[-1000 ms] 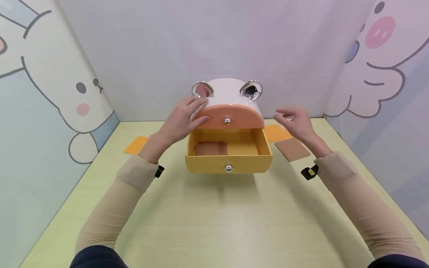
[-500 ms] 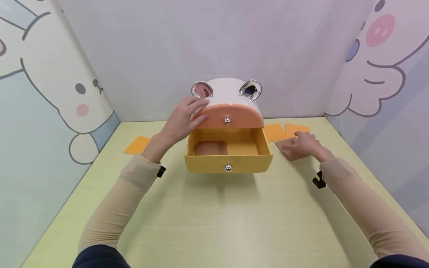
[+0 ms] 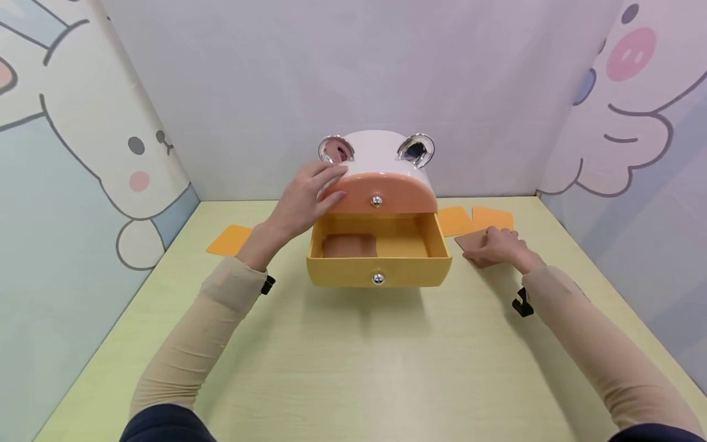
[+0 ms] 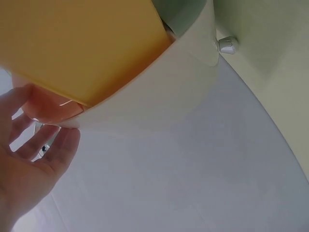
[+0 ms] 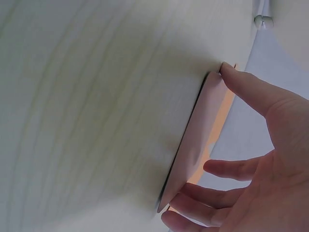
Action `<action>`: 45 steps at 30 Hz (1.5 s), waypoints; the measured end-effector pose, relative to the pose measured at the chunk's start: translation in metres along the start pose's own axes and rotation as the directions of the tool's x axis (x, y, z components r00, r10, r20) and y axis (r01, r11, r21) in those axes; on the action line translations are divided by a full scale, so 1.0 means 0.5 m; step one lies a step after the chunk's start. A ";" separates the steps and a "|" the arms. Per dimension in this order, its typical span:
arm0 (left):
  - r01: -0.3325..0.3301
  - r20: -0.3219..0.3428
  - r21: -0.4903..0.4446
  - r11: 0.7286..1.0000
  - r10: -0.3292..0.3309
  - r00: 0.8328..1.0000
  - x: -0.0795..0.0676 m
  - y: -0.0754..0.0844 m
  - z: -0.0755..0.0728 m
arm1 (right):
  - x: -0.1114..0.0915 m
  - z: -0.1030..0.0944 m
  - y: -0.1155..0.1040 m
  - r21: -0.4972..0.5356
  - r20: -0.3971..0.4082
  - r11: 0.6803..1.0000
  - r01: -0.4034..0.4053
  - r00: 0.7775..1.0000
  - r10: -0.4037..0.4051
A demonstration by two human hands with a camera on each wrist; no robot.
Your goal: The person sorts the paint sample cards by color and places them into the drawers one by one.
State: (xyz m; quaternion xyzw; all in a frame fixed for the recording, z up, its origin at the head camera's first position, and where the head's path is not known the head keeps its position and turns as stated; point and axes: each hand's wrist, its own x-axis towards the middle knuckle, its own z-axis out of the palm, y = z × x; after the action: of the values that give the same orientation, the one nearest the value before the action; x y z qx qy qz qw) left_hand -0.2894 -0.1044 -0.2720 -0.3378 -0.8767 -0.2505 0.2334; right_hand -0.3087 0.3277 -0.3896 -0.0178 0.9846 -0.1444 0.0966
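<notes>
The cabinet (image 3: 388, 146) stands unmoved, its yellow drawer (image 3: 353, 272) pulled out. The left hand (image 3: 300, 199) still rests on the cabinet's upper left edge, thumb and fingers apart. The right hand (image 3: 501, 247), raised beside the cabinet a second ago, now grips a brown card (image 5: 193, 137) right of it, thumb and fingers at opposite edges.

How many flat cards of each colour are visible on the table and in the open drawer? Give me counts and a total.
Orange cards: 3
Brown cards: 2 (one in the open drawer, one touched by the right hand)
Total: 5
</notes>
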 end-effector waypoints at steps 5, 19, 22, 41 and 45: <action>0.003 -0.003 -0.010 1.000 -0.003 1.000 -0.001 0.003 -0.002 | 0.001 -0.001 -0.003 -0.006 -0.004 1.000 0.000 1.000 0.000; 0.008 -0.009 -0.002 1.000 -0.008 1.000 -0.003 0.005 0.001 | -0.027 -0.046 -0.021 -0.034 -0.055 0.996 0.083 0.995 -0.085; 0.005 -0.011 0.000 1.000 -0.005 1.000 -0.002 0.005 0.002 | -0.037 -0.062 -0.026 -0.025 -0.070 0.991 0.129 0.989 -0.130; 0.014 -0.020 -0.004 1.000 -0.014 1.000 -0.001 0.002 0.011 | -0.133 -0.166 -0.103 0.057 -0.212 0.929 0.365 0.914 -0.346; 0.016 -0.018 -0.009 1.000 -0.016 1.000 -0.002 0.001 0.013 | -0.153 -0.180 -0.119 0.048 -0.228 0.919 0.390 0.901 -0.370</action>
State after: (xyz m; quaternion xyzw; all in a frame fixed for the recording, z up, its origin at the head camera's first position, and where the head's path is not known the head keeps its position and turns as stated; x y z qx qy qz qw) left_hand -0.2898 -0.1007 -0.2772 -0.3294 -0.8761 -0.2592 0.2381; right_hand -0.2508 0.3008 -0.2736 -0.1896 0.9590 -0.2071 -0.0392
